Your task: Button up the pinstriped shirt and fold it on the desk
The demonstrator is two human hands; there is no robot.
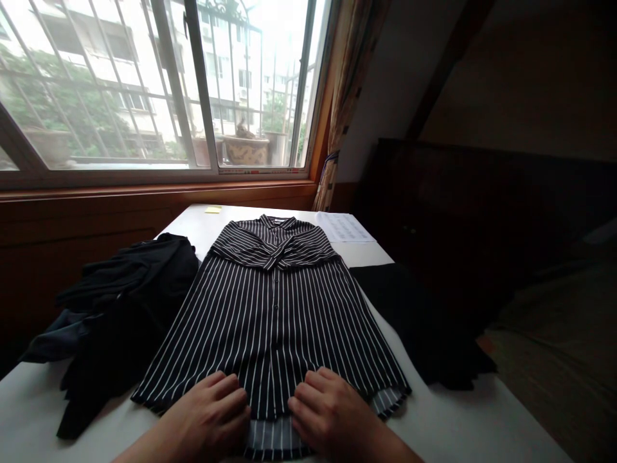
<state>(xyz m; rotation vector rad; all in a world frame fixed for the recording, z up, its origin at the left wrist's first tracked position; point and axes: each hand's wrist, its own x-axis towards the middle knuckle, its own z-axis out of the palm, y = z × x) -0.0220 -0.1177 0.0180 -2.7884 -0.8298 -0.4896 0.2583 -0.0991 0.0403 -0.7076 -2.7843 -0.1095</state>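
Note:
A black shirt with white stripes (284, 308) lies front side up on the white table, its collar (278, 222) at the far end. Both sleeves (245, 247) are folded inward and cross over the chest. At the lower hem, left of the button line, my left hand (209, 411) has its fingers curled onto the cloth. Opposite it, my right hand (332, 408) holds the cloth right of the buttons, fingers bent. Between the hands the inner side of the back hem (272, 434) shows paler. My thumbs are hidden.
Dark clothes (139, 302) are heaped at the table's left. A black garment (419, 328) hangs over the right edge of the table (501, 418). Printed paper (344, 227) and a yellow note (213, 209) lie at the back, below a barred window (159, 83) with a curtain (332, 148).

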